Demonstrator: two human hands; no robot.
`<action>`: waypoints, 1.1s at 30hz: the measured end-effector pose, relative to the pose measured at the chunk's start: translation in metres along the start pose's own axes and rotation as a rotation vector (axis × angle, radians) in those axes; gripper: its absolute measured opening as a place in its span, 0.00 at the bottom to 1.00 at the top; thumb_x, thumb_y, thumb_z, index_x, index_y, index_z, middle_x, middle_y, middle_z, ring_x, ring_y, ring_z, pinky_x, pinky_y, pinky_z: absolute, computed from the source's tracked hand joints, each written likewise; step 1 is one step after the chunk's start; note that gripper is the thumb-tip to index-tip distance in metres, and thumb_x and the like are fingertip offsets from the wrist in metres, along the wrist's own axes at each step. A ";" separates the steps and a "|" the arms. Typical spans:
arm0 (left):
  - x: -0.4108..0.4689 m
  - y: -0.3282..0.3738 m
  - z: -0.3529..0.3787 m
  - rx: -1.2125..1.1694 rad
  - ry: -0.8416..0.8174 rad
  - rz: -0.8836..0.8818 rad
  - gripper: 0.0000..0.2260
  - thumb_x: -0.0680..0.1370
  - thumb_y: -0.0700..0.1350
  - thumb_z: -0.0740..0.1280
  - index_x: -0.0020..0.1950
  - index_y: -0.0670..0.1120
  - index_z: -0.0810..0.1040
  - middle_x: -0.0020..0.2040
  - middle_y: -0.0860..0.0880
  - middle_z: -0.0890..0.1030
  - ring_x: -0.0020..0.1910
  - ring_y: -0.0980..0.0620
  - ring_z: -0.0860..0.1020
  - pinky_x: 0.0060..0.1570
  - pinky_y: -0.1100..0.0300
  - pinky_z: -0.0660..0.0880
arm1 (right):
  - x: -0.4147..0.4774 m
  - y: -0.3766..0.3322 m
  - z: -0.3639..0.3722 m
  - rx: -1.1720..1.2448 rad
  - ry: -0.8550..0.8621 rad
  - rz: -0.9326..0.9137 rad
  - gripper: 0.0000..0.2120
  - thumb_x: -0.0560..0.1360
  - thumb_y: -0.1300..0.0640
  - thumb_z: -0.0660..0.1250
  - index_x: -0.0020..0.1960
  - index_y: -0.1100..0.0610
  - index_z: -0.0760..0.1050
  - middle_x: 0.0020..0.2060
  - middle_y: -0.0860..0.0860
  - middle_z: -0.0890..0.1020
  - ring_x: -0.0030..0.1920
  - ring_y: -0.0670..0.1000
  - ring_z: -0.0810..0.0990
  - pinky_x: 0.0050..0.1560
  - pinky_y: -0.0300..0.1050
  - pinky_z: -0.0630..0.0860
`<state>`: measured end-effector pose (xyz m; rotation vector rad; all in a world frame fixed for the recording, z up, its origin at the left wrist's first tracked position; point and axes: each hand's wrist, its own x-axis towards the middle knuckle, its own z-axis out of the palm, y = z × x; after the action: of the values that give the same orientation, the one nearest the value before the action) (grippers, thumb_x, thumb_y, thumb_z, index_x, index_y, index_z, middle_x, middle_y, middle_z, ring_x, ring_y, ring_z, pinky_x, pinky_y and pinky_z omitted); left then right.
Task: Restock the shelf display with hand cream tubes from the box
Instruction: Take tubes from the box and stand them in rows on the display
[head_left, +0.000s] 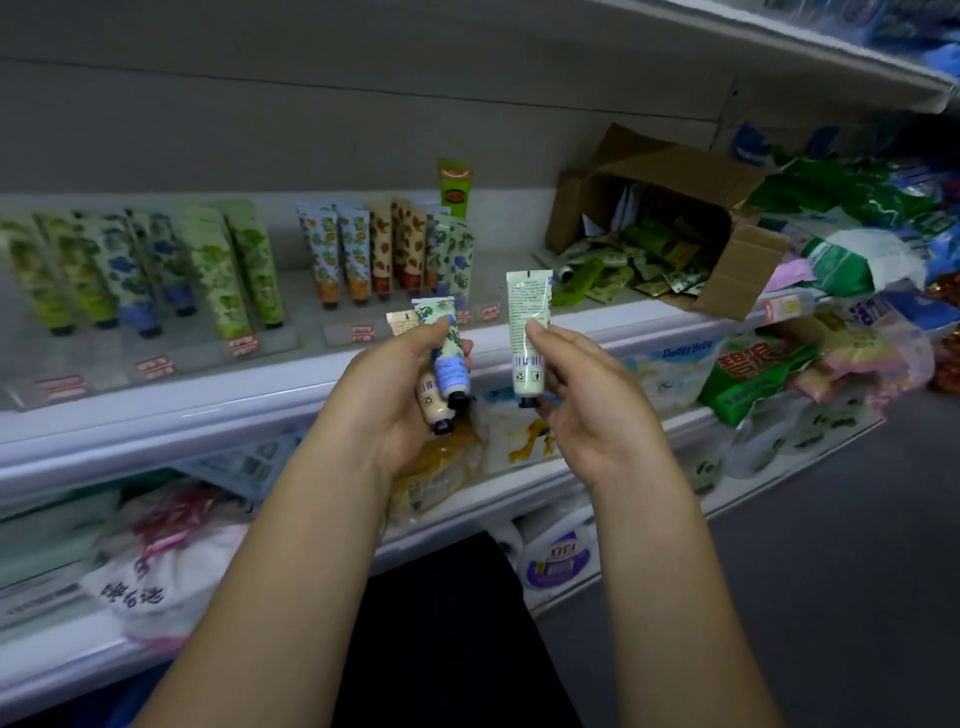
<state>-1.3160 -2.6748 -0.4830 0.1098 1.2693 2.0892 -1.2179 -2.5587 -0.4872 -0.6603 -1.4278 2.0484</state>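
My left hand grips two hand cream tubes, a blue-flowered tube and a cream-coloured tube behind it, caps down. My right hand pinches a pale green tube upright, cap down, its printed back facing me. Both hands hover in front of the shelf edge. On the shelf stand rows of displayed tubes, a green and blue row at left and an orange and brown row in the middle. The cardboard box lies tipped on its side at right, tubes and sachets spilling out.
Price tags line the clear display trays. A single green tube leans against the back wall. Bagged goods crowd the right end of the shelf. Packaged goods and bags fill the lower shelves. Another shelf overhangs above.
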 end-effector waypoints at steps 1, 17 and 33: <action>-0.001 0.001 -0.006 0.007 0.010 0.021 0.03 0.81 0.43 0.68 0.50 0.45 0.81 0.43 0.46 0.85 0.32 0.53 0.82 0.30 0.63 0.78 | -0.001 0.002 0.005 -0.014 -0.006 -0.004 0.05 0.76 0.55 0.72 0.51 0.54 0.82 0.41 0.49 0.85 0.45 0.50 0.77 0.49 0.48 0.69; -0.017 0.036 -0.061 0.058 0.073 0.220 0.15 0.78 0.47 0.73 0.62 0.41 0.81 0.56 0.41 0.86 0.58 0.40 0.84 0.63 0.38 0.77 | 0.000 0.021 0.076 -0.055 -0.173 0.059 0.11 0.84 0.49 0.60 0.56 0.56 0.75 0.44 0.55 0.84 0.36 0.48 0.78 0.40 0.43 0.76; -0.044 0.080 -0.116 0.061 0.256 0.437 0.07 0.78 0.46 0.72 0.55 0.46 0.83 0.41 0.51 0.87 0.39 0.55 0.84 0.37 0.61 0.79 | -0.007 0.035 0.146 -0.116 -0.384 0.053 0.11 0.81 0.53 0.64 0.51 0.60 0.79 0.38 0.50 0.82 0.35 0.45 0.78 0.35 0.38 0.76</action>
<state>-1.3694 -2.8117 -0.4666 0.1632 1.5744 2.4967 -1.3154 -2.6717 -0.4734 -0.3632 -1.7694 2.2323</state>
